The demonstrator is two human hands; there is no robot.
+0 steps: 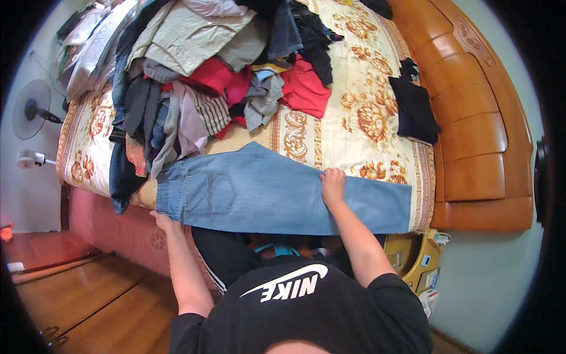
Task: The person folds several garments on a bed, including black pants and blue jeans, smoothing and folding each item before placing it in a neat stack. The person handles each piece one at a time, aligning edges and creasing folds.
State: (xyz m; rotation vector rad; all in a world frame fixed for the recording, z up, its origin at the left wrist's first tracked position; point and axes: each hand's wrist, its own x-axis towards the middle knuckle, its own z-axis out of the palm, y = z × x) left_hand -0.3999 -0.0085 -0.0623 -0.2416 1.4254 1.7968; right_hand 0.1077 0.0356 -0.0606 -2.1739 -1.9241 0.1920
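Light blue denim jeans (274,190) lie folded lengthwise across the near side of the bed, back pocket facing up. Their waistband is on the left and the leg hems on the right. My left hand (164,221) grips the near corner of the waistband. Farther right, my right hand (334,183) is curled over the far edge of the legs, around knee height, with its fingertips partly hidden. The fabric between my hands looks mostly smooth, and the far edge rises to a point near the crotch.
A heap of mixed clothes (190,48) covers the bed's far left, some touching the waistband. Folded black clothing (413,106) lies by the brown headboard (468,132). A fan (33,108) stands left of the bed; a yellow bedside cabinet (413,256) is at near right.
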